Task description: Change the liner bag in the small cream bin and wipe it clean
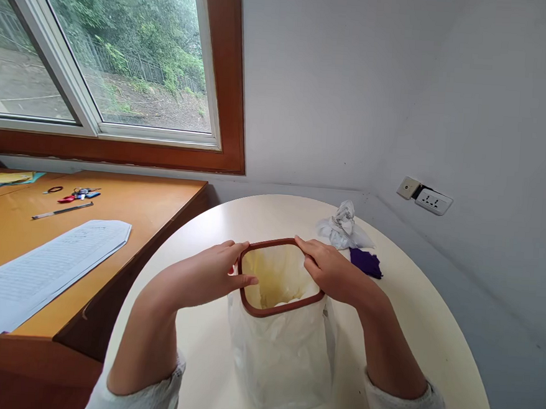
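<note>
Bin [285,355], white-plastic-bagged, inside a round cream table's edge [282,203]; we grip its squarish brown rim [284,309], left hand [214,273] and right hand [334,271] half-closed.

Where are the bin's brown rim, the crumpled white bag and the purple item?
Brown rim [285,308]: head view, on its near edge.
Crumpled white bag [342,229]: head view, on its bunched middle.
Purple item [366,263]: head view, on its middle.

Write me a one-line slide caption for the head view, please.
Left hand and right hand hold the brown rim of a bag-covered bin on a pale table.
</note>
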